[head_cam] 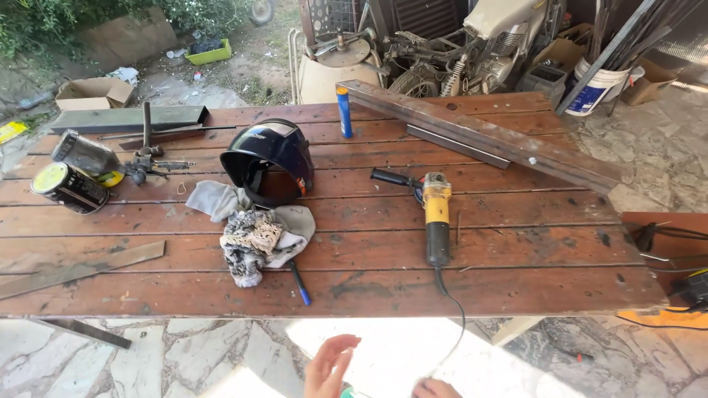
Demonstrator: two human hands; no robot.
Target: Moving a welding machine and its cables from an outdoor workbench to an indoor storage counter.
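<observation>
Left hand: my left hand (330, 366) is raised at the bottom edge, fingers loosely spread, holding nothing.
Right hand: only the top of my right hand (435, 388) shows; I cannot tell whether it is spread or closed.
Angle grinder: the yellow angle grinder (435, 215) lies on the wooden table (516, 243), ahead of both hands and well apart from them; its cord (456, 313) trails off the near edge toward my right hand.
Nearby: ahead and left of my left hand sit the welding helmet (269, 158), the rags (254, 234) and a blue pen (299, 282).
Progress: I judge nothing is started; the grinder lies untouched and picking it up is all still ahead.
</observation>
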